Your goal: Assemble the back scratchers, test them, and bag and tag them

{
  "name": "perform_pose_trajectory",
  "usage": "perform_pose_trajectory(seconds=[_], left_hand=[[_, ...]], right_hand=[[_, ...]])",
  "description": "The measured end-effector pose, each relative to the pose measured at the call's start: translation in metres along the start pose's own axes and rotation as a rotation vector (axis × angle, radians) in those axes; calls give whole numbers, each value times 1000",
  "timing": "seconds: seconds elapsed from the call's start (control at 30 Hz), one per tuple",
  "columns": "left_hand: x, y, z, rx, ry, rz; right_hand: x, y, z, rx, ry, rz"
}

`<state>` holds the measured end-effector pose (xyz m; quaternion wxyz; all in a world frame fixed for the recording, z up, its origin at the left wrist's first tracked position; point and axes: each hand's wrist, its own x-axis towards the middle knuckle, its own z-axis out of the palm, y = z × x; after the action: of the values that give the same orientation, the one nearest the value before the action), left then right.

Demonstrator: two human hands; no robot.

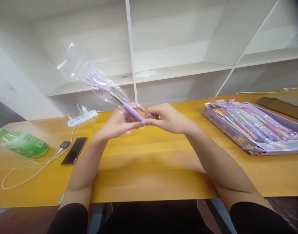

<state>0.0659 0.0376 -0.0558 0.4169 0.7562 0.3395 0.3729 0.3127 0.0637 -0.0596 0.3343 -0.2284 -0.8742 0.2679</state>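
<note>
A purple back scratcher [115, 97] with a hand-shaped head, a metal shaft and a smooth grip is held up over the desk, tilted to the upper left. A clear plastic sleeve [73, 61] surrounds it and extends loosely beyond its head. My left hand [121, 122] is closed around the purple grip, thumb along its lower side. At the grip's lower end, my right hand [162, 118] pinches with thumb and fingers touching the bag's end. Exactly what lies between the right fingertips is partly hidden.
On the right, an open purple box [239, 143] holds several wrapped back scratchers [256, 123]. A brown cardboard flap [282, 107] lies behind it. To the left are a green bottle [24, 144], a phone [74, 151], a white cable and a power strip [82, 118]. White shelves [173, 39] rise behind the desk.
</note>
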Motion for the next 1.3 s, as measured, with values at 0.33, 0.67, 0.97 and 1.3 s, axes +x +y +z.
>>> perform_pose_trajectory(seconds=[0.33, 0.67, 0.97, 1.3], left_hand=[[-3, 0, -7, 56, -37, 143], [1, -1, -1, 34, -74, 238], [0, -6, -1, 25, -78, 249], [1, -9, 0, 16, -85, 276]], right_hand=[[0, 1, 7, 132, -47, -14], [-1, 0, 6, 252, -146, -115], [0, 1, 5, 278, -175, -143], [3, 12, 5, 387, -268, -160]])
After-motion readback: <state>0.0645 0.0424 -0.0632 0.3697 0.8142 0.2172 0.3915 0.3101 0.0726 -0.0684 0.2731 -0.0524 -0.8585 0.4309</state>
